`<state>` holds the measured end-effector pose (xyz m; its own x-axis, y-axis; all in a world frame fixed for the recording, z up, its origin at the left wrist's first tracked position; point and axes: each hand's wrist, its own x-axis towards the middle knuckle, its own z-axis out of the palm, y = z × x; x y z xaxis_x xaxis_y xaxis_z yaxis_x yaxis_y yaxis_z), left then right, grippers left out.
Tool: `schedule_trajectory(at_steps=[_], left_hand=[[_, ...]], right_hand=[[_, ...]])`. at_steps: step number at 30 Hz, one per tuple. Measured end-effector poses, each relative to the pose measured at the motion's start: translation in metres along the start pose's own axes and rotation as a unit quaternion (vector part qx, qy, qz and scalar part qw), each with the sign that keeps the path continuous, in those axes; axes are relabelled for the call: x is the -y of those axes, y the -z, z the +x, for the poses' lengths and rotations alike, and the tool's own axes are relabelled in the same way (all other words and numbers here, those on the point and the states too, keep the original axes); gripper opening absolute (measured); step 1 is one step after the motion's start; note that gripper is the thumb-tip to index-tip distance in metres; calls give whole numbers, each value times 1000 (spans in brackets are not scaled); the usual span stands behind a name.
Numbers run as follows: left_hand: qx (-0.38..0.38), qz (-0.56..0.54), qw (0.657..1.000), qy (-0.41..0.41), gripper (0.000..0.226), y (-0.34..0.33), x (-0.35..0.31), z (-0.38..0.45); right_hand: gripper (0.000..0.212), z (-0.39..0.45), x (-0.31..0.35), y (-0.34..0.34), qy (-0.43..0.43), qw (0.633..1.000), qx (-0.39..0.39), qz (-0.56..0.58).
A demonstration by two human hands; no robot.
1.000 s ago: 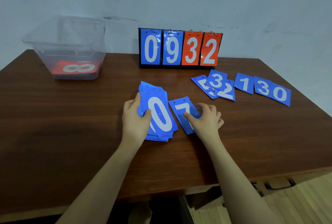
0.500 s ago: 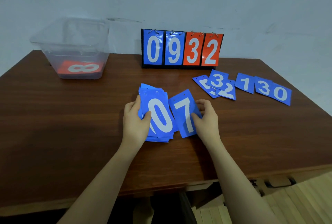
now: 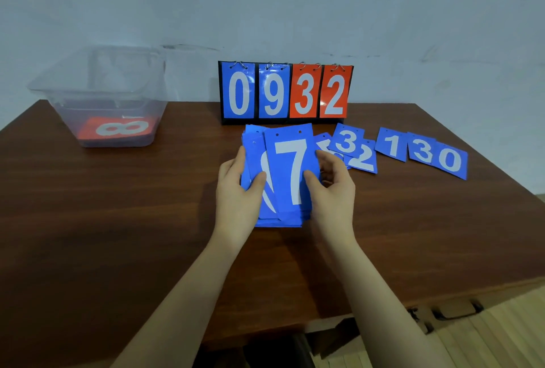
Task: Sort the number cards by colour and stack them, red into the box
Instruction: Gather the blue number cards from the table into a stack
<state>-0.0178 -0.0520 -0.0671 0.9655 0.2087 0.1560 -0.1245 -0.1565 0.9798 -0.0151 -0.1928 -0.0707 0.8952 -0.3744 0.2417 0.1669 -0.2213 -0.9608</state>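
Item: blue stack (image 3: pixel 267 214), mid-bench (image 3: pixel 118 220), white "7" card (image 3: pixel 290 170) uppermost, holes at top edge. I see my left hand (image 3: pixel 239 187) gripping the stack's left side; right hand (image 3: pixel 333 187) pinching the 7 card's right edge.

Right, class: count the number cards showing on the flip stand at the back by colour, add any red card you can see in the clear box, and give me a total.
Blue stand cards: 2
Red stand cards: 2
Red card showing in the box: 1
Total: 5
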Motion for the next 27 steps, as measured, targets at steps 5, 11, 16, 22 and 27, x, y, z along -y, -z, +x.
schedule_trajectory(at_steps=[5,11,16,22,27], left_hand=[[20,-22,1000,-1,62,-37,1,29],[-8,33,999,2,58,-68,12,72],[-14,72,997,7,58,-77,22,90],[-25,102,994,23,58,-60,29,78],[-40,109,993,28,57,-32,35,46]], right_hand=[[35,39,-8,6,18,999,5,-39],[43,116,-62,27,-8,970,21,-243],[54,150,-94,32,-45,856,148,-493],[48,113,-84,35,7,842,214,-496],[35,51,-67,36,66,862,227,-448]])
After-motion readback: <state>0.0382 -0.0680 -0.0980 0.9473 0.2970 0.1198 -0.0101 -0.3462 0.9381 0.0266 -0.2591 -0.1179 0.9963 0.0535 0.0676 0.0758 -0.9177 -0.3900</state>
